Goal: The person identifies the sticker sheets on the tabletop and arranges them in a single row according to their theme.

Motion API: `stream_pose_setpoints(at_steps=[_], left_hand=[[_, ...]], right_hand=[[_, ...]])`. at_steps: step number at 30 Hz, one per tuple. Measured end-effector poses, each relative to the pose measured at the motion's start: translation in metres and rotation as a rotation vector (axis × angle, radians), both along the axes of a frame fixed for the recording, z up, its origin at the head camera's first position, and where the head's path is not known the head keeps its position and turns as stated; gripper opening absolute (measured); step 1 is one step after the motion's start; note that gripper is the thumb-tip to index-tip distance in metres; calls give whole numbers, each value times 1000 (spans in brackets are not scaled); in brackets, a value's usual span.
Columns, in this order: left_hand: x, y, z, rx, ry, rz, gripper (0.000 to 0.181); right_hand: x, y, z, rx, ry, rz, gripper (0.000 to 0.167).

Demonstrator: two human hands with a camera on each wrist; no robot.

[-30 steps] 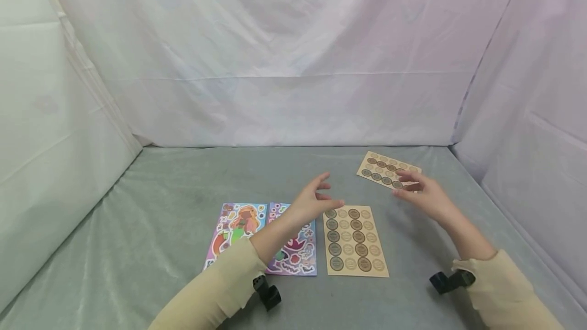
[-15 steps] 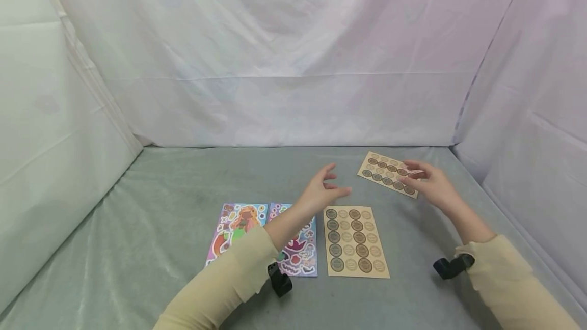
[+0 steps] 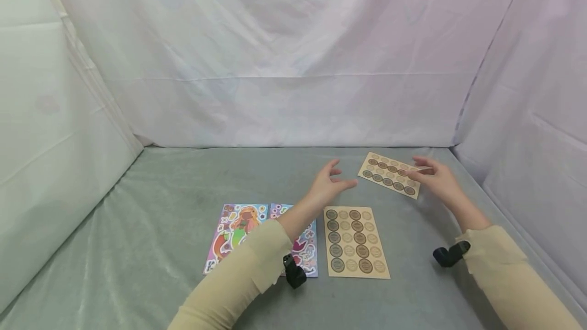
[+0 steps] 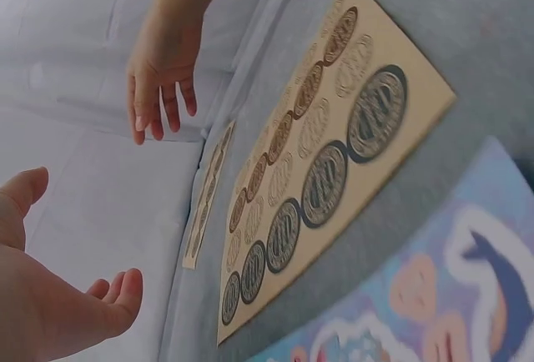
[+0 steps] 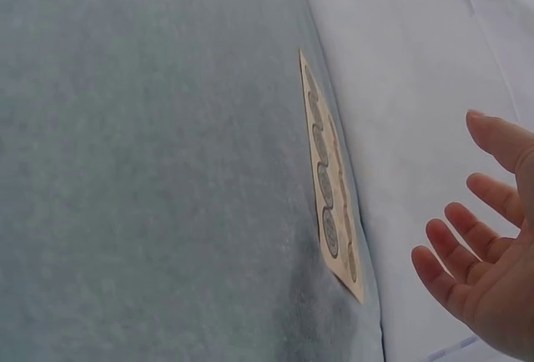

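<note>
A tan sheet of round stickers (image 3: 389, 173) lies askew at the back right of the grey table. My right hand (image 3: 436, 178) hovers at that sheet's right end, fingers loosely spread and holding nothing; in the right wrist view the hand (image 5: 492, 253) is apart from the sheet (image 5: 327, 187). Nearer to me lies a second tan sticker sheet (image 3: 355, 242), set nearly straight. My left hand (image 3: 324, 187) is in the air beyond its upper left corner, thumb and fingers apart, with nothing between them. Under the left forearm are two colourful mermaid sticker sheets (image 3: 236, 233), the right one (image 3: 309, 248) partly hidden.
Grey cloth (image 3: 137, 248) covers the table. White fabric walls (image 3: 293, 111) close off the back and both sides. A small black device (image 3: 294, 271) is on the left wrist and another (image 3: 451, 254) on the right.
Both hands have moved away from me; the left also shifts right, and the right drifts slightly right along the far sheet. The sheets stay in place.
</note>
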State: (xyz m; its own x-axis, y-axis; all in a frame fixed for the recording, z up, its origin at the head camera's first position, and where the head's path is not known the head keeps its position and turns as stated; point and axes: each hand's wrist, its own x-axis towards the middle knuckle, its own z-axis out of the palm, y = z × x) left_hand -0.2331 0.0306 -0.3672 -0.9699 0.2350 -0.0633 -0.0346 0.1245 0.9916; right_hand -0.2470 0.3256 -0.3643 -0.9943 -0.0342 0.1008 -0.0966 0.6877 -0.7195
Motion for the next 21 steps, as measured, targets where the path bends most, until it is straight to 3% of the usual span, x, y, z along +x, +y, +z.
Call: stream_pose_setpoints(at_steps=[10, 21], left_hand=[[-10, 20, -4, 55, -28, 84, 80], [-13, 35, -8, 99, -81, 129, 80]], right_hand=[[-15, 5, -5, -18, 1, -35, 65], [-26, 13, -13, 18, 20, -36, 64]])
